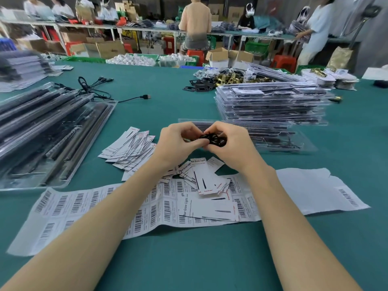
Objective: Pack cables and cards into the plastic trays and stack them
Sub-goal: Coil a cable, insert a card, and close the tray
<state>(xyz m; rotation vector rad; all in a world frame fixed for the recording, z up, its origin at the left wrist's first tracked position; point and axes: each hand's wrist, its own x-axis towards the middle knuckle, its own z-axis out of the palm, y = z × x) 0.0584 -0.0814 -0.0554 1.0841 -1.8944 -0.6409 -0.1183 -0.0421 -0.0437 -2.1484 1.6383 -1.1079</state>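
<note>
Coiled black cable (212, 140) held between left hand (178, 141) and right hand (233, 145), above scattered cards (130, 148) on green table (189, 259).

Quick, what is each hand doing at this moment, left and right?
Left hand: grip closed on the coiled black cable.
Right hand: grip closed on the same cable.

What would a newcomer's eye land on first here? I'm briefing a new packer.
Both hands, left hand and right hand, pinch a coiled black cable at centre, above scattered white cards. Behind them lies an open plastic tray, with a tall stack of packed trays to the right.
</note>
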